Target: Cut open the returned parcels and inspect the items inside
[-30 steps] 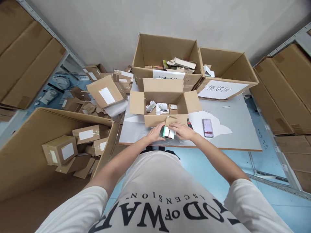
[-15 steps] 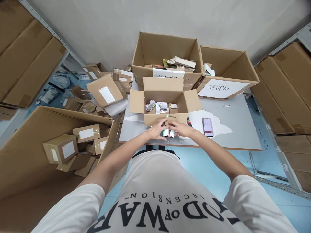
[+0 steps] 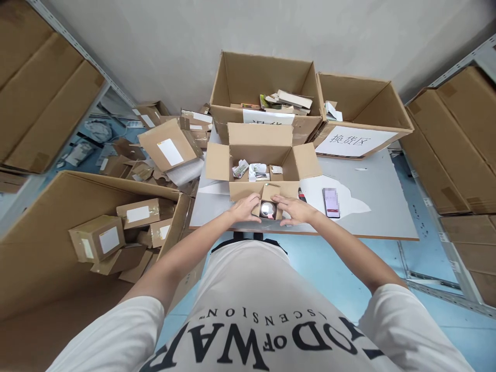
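Observation:
Between my hands, at the table's front edge, stands a small open cardboard box (image 3: 270, 192) with a raised back flap. A shiny, round, silvery object (image 3: 267, 209) shows inside it; its kind I cannot make out. My left hand (image 3: 247, 209) grips the box's left side, thumb toward me. On the opposite side my right hand (image 3: 295, 210) holds the box, its fingers over the right flap. Directly behind is a larger open carton (image 3: 260, 135) with several small packets (image 3: 258, 172) in it.
A phone (image 3: 331, 202) lies right of my hands, by a torn white sheet (image 3: 351, 199). Two big cartons (image 3: 267, 77) (image 3: 358, 98) with paper signs line the table's back. At left stand a deep carton (image 3: 116, 181) of parcels and a heap of boxes (image 3: 168, 144).
The small box's top has opened outward, and the round shiny object now shows where a white and green surface was. My hands have moved apart to the box's sides.

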Demonstrator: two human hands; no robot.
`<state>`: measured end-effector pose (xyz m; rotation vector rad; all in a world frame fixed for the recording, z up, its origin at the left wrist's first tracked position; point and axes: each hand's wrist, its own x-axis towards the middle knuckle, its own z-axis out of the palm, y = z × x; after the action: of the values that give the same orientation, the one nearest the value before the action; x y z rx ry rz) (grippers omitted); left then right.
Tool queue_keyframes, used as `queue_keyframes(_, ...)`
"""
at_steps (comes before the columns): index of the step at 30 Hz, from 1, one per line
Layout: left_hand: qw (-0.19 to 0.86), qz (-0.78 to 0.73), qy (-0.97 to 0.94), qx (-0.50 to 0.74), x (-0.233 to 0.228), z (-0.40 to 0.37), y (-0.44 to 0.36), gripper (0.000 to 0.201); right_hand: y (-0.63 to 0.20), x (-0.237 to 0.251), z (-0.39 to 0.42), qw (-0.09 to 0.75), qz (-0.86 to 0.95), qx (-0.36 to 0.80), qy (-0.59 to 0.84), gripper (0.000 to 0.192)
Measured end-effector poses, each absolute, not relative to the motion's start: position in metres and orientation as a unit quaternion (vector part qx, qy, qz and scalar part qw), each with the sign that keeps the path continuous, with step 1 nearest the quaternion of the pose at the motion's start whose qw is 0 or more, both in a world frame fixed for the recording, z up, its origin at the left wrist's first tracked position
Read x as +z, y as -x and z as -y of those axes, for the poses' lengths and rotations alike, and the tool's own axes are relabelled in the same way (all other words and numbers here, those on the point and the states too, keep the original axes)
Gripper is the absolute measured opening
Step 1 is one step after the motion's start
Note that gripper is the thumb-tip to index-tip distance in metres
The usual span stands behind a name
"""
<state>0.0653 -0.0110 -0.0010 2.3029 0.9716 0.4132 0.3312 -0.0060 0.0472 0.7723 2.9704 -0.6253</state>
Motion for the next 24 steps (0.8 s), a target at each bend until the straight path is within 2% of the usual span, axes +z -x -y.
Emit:
queue_keyframes(4,0.3,-0.387,-0.855,0.173,-0.012,0.016,-0.061,0.048,-0.326,0.043,0.009,-0.032,-0.938,-0.188,-0.288,0.02)
queue_keyframes(6,0.302,-0.39,-0.85,0.186,-0.014,0.018,-0.063,0.048,-0.321,0.042,0.009,-0.039,-0.937,-0.171,-0.303,0.016)
queue_keyframes(14,0.302,-0.401,-0.843,0.193,-0.006,0.018,-0.069,0.043,-0.305,0.058,0.003,-0.004,-0.968,-0.121,-0.221,0.022)
queue_keyframes(19,0.321,-0.417,-0.831,0.183,-0.004,0.018,-0.072,0.042,-0.288,0.066,-0.004,0.063,-0.974,-0.102,-0.191,0.021)
queue_keyframes(24,0.302,-0.424,-0.837,0.171,-0.005,0.017,-0.076,0.048,-0.264,0.067,-0.006,0.118,-0.974,-0.045,-0.19,0.035)
